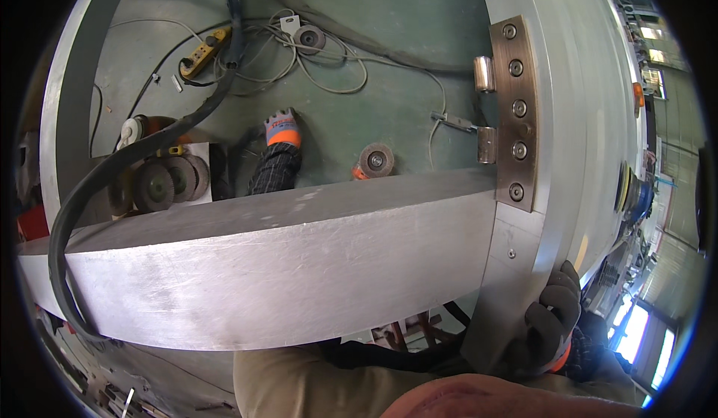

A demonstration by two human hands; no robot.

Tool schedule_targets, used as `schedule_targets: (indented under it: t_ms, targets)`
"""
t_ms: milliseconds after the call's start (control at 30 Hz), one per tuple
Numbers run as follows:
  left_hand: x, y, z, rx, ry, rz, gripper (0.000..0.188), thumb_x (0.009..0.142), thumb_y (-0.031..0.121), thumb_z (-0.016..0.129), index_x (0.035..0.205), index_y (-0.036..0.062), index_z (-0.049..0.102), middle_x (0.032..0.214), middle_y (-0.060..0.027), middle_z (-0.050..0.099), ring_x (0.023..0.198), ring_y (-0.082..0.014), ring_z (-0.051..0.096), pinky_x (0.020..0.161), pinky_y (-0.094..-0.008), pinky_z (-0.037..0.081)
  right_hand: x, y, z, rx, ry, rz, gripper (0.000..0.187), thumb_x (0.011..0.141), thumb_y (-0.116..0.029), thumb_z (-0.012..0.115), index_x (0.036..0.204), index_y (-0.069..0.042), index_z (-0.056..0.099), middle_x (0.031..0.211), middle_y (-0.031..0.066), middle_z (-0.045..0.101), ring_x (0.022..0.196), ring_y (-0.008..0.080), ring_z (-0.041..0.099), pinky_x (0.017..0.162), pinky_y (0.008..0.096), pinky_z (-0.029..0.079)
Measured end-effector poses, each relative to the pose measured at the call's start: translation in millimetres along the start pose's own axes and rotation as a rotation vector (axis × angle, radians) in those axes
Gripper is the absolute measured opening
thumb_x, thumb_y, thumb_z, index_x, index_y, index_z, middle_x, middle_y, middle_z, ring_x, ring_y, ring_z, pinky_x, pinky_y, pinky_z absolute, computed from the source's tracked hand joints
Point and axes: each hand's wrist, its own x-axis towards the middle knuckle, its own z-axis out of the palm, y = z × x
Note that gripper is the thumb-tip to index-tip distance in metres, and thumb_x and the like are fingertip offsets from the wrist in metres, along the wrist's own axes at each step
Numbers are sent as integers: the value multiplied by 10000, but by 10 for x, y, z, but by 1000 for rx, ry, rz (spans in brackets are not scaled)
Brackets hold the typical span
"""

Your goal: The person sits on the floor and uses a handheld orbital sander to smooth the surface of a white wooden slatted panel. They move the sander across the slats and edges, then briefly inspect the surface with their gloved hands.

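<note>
My left hand [283, 129], in a grey glove with an orange cuff, reaches past the brushed metal beam [277, 291] toward the green floor. Its fingers look curled and seen from behind, so whatever is under them is hidden. To its right lies a round abrasive flap disc [376, 160] with an orange part behind it, partly hidden by the beam. My right hand [555, 315], in a dark glove, is bent around the lower right edge of the metal frame [512, 257]. A bronze-coloured hinge plate [516, 111] with several screws is fixed to that frame above it.
A thick black hose [142, 145] hangs across the frame's left side. Several flap discs [155, 186] stand by a white box there. Beyond are a yellow power strip [206, 53], tangled grey cable [336, 85] and another abrasive disc [309, 38] on the floor.
</note>
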Motion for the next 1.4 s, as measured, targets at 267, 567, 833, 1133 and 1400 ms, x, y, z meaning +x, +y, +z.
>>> schedule_targets:
  t_ms: [267, 567, 833, 1133, 1400]
  targets:
    - [-121, -389, -146, -65, -81, -169, 662, 838, 401, 768, 1414, 142, 568, 1478, -207, 523, 1319, -405, 564, 1071, -543, 475, 23, 21, 35, -5, 7, -7, 398, 819, -427, 670, 960, -70, 565, 948, 133, 508, 803, 340, 602, 714, 542, 442]
    - [-326, -235, 65, 63, -49, -27, 334, 935, 231, 574, 1249, 195, 682, 1298, -146, 639, 1206, -371, 627, 1007, -506, 508, 102, 29, -26, 22, -29, -60, 424, 840, -474, 672, 920, -73, 563, 934, 128, 492, 772, 327, 599, 681, 516, 428]
    - [-481, -324, -22, 27, -77, -107, 459, 872, 169, 673, 1329, 132, 637, 1379, -184, 578, 1247, -386, 594, 1006, -469, 529, 60, -4, -76, 16, -75, -10, 372, 838, -304, 676, 1060, -24, 570, 977, 144, 577, 844, 323, 602, 711, 501, 450]
    - [-437, -231, 332, 136, -85, -51, 430, 837, 194, 696, 1266, 177, 664, 1317, -143, 636, 1208, -392, 628, 973, -486, 542, 77, -19, -65, 41, -89, 3, 390, 807, -374, 662, 1010, -49, 586, 973, 136, 556, 895, 346, 617, 733, 529, 441]
    - [-357, 21, -80, -402, 284, 125, 337, 923, 181, 617, 1248, 99, 644, 1111, -183, 702, 1063, -405, 660, 883, -487, 544, 22, 0, -76, 16, -71, 10, 406, 736, -387, 697, 978, -70, 622, 1004, 141, 555, 965, 381, 630, 776, 580, 451]
